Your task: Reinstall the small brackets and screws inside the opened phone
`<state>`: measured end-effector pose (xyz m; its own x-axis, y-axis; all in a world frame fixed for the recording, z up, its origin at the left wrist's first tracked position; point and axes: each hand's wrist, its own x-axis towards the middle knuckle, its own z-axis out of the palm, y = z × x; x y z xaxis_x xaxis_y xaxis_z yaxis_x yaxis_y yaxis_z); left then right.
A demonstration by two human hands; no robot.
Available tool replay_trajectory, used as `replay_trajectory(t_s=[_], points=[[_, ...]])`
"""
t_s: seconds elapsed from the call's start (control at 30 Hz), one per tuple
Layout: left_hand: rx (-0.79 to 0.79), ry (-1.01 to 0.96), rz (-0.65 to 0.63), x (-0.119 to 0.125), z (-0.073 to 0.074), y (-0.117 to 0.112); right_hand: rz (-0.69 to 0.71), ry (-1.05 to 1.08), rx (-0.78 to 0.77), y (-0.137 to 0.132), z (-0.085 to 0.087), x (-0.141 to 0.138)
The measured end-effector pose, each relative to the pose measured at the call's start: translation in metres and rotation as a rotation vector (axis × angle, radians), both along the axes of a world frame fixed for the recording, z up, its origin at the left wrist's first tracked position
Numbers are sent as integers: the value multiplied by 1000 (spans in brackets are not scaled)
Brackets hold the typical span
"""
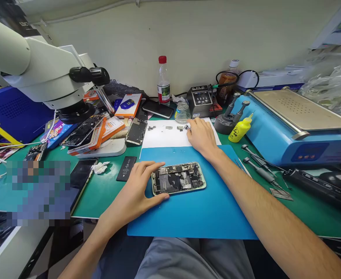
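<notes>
An opened phone with its inner parts bare lies on a blue mat. My left hand grips its left end, thumb along the near edge and fingers along the far edge. Farther off, my right hand rests on a white sheet, its fingers bent together. A small greyish piece shows at its fingertips, too small to name. Beside those fingertips, small metal parts are laid out in a row on the sheet. A black phone battery lies left of my left hand.
A glass jar and a red-capped bottle stand behind the sheet. To the right are a yellow squeeze bottle, screwdrivers and a blue heating plate machine. A microscope overhangs boxes and phone parts at left.
</notes>
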<state>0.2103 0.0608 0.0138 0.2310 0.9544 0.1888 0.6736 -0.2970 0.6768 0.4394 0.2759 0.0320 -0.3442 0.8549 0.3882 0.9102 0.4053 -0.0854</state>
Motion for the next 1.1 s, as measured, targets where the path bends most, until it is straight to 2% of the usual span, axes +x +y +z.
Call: replay_trajectory(t_s=[0.1, 0.17, 0.23, 0.3, 0.37, 0.43, 0.47, 0.53, 0.67, 0.77, 0.83, 0.9, 1.0, 1.1], points=[[-32, -45, 10, 0, 1, -2, 36, 86, 18, -5, 6, -5], [-39, -39, 22, -1, 0, -2, 70, 162, 49, -10, 22, -10], [-18, -6, 46, -1, -2, -2, 100, 259, 92, -16, 50, -13], [6, 31, 62, 0, -6, -1, 118, 394, 143, -28, 89, -10], [30, 57, 64, 1, -9, -1, 145, 593, 179, -47, 130, 0], [51, 63, 75, 3, -11, 0, 211, 736, 188, -72, 163, 17], [59, 60, 86, 3, -12, 0, 220, 764, 186, -83, 173, 28], [75, 65, 95, 4, -13, 0, 210, 786, 146, -98, 181, 50], [92, 125, 72, 3, -16, 0, 76, 813, 220, -92, 169, 86], [108, 138, 74, 2, -17, -1, -46, 697, 185, -93, 159, 103], [131, 149, 57, 2, -17, -1, -101, 522, 97, -114, 149, 112], [158, 164, 49, 2, -18, -1, -177, 308, 47, -147, 130, 121], [207, 210, 35, 0, -19, 0, -252, 84, 70, -194, 90, 130], [237, 296, 58, 2, -18, -5, -286, -45, 100, -222, 53, 135]])
